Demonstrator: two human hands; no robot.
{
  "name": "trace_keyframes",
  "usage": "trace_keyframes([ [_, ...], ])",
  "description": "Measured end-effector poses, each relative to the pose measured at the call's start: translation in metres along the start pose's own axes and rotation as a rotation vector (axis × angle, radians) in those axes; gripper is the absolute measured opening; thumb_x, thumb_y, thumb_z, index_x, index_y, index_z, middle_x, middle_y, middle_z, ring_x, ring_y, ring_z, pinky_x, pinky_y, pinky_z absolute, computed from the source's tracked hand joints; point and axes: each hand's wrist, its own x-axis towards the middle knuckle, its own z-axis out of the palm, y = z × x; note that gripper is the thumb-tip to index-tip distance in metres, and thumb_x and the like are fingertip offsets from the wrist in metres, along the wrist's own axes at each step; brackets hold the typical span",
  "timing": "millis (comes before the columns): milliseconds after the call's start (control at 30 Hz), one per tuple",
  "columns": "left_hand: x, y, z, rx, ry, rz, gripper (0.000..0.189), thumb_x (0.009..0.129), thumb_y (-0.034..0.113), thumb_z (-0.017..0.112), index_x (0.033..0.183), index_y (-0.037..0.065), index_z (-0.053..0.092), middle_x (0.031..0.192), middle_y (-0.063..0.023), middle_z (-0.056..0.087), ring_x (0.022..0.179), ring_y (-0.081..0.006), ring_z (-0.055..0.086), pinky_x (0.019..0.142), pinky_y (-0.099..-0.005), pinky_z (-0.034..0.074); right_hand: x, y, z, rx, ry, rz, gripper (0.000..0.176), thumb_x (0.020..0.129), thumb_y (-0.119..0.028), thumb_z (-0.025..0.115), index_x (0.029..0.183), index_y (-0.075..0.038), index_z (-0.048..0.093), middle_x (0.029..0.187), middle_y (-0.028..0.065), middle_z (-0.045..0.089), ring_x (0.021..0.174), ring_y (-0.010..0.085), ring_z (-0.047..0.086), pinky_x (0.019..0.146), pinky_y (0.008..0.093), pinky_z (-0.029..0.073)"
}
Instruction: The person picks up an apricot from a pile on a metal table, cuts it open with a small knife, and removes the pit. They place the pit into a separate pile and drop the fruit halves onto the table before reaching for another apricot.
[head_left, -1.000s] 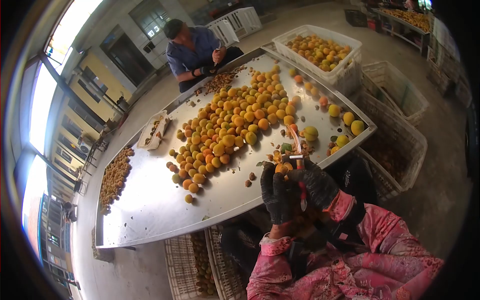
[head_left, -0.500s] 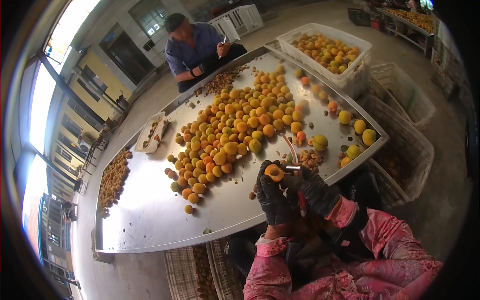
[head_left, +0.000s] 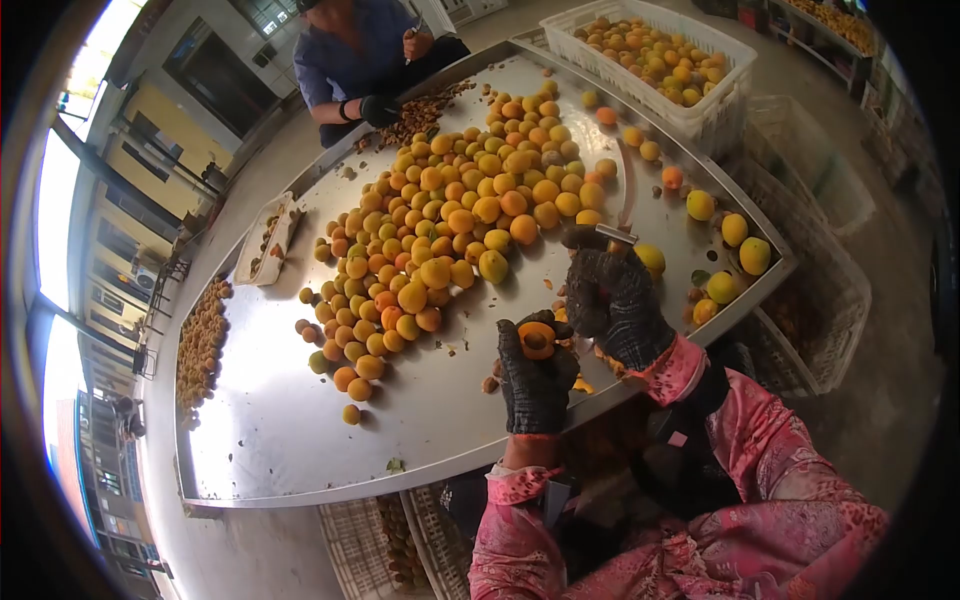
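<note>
My left hand (head_left: 537, 385), in a black glove, is closed around a halved apricot (head_left: 537, 341) whose cut face and dark hollow point upward. Just right of it, my right hand (head_left: 618, 310), also gloved in black, grips a small tool with a shiny metal end (head_left: 616, 234). Its handle is hidden by the fingers. Both hands are above the near right part of the metal table (head_left: 330, 450). A heap of whole apricots (head_left: 440, 235) lies ahead of my left hand. Orange fruit pieces (head_left: 583, 384) show beneath and between my hands.
A person in a blue shirt (head_left: 350, 50) is across the table, with a gloved hand at a pile of brown pits (head_left: 425, 115). A white crate of apricots (head_left: 655, 65) stands back right. A small white tray (head_left: 265, 240) and another brown pile (head_left: 203, 350) are left.
My right hand has moved up and away from my left hand, carrying the tool off the apricot. The person across has lowered one hand to the pits. The whole view has shifted slightly.
</note>
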Motion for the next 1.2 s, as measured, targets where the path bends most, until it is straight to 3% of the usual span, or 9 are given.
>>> trace_keyframes([
  [33,0.001,-0.003,-0.003,0.003,0.003,-0.009,0.044,0.09,0.045,0.044,0.103,0.004,0.055,0.088,-0.0083,0.059,0.075,-0.0176,0.057,0.058,-0.0256,0.049,0.005,0.0,0.001,0.002,0.009,0.004,0.027,0.083,-0.016,0.059,0.107,-0.006,0.056,0.059,0.0006,0.048,0.039,0.0086,0.04,0.036,0.0224,0.033],
  [100,0.001,-0.012,-0.012,-0.482,-0.106,-0.197,0.042,0.077,0.004,0.057,0.115,-0.003,0.039,0.1,-0.0124,0.056,0.089,-0.0204,0.058,0.085,-0.0307,0.045,0.011,0.003,0.001,0.058,-0.025,-0.088,0.023,0.083,-0.016,0.059,0.103,-0.006,0.057,0.057,0.0006,0.047,0.039,0.0091,0.04,0.036,0.0233,0.033],
  [433,0.002,-0.029,-0.014,-0.242,-0.137,-0.291,0.025,0.087,0.005,0.048,0.111,0.006,0.039,0.098,-0.0042,0.047,0.083,-0.0132,0.049,0.076,-0.0238,0.045,0.012,0.02,-0.012,-0.088,0.055,-0.074,0.028,0.081,-0.016,0.062,0.107,-0.006,0.057,0.069,-0.0025,0.054,0.052,0.0041,0.045,0.047,0.0165,0.036],
  [500,0.003,-0.042,-0.019,0.369,-0.132,-0.033,0.024,0.089,0.008,0.048,0.111,0.006,0.04,0.099,-0.0039,0.049,0.084,-0.0124,0.049,0.075,-0.0225,0.046,0.01,0.02,-0.013,-0.181,0.018,-0.133,0.028,0.08,-0.015,0.063,0.106,-0.007,0.058,0.07,-0.0025,0.055,0.053,0.0039,0.046,0.048,0.0163,0.037],
  [667,0.003,-0.037,-0.015,-0.086,-0.041,-0.294,0.032,0.086,0.003,0.049,0.116,0.005,0.039,0.098,-0.0055,0.052,0.083,-0.0139,0.053,0.075,-0.0233,0.047,0.017,0.035,-0.027,-0.675,-0.033,-0.451,0.025,0.08,-0.012,0.059,0.1,-0.001,0.051,0.065,-0.002,0.047,0.048,0.0049,0.043,0.042,0.0179,0.036],
  [733,-0.002,-0.031,-0.008,-0.255,-0.03,-0.307,0.035,0.084,0.002,0.051,0.117,0.004,0.039,0.098,-0.0064,0.054,0.084,-0.0146,0.055,0.076,-0.0242,0.047,0.014,0.029,-0.029,-0.24,-0.018,-0.119,0.026,0.079,-0.012,0.062,0.104,-0.007,0.058,0.076,-0.0017,0.056,0.059,0.0038,0.049,0.051,0.0181,0.04],
  [800,-0.008,-0.023,-0.003,0.731,-0.13,0.119,0.042,0.079,0.002,0.057,0.117,0.002,0.039,0.096,-0.0074,0.056,0.087,-0.0158,0.056,0.076,-0.0271,0.047,0.011,0.024,-0.023,-0.223,-0.013,-0.088,0.026,0.08,-0.014,0.062,0.103,-0.005,0.054,0.073,-0.0022,0.051,0.057,0.0041,0.048,0.048,0.0174,0.039],
  [933,0.0,-0.036,-0.009,0.568,-0.064,-0.058,0.048,0.074,0.003,0.061,0.116,0.001,0.04,0.096,-0.0086,0.057,0.087,-0.0183,0.057,0.076,-0.03,0.047,0.014,0.028,-0.027,-0.177,-0.058,-0.071,0.025,0.081,-0.015,0.061,0.102,-0.004,0.053,0.069,-0.0024,0.05,0.054,0.0053,0.047,0.045,0.0177,0.039],
  [1200,-0.002,-0.015,0.007,1.078,-0.192,0.019,0.037,0.073,0.009,0.063,0.107,0.005,0.051,0.091,-0.0167,0.058,0.083,-0.0326,0.058,0.072,-0.0365,0.046,0.026,0.027,-0.039,0.083,-0.072,0.14,0.025,0.082,-0.014,0.058,0.106,-0.005,0.053,0.07,0.0006,0.054,0.052,0.009,0.05,0.043,0.0204,0.041],
])
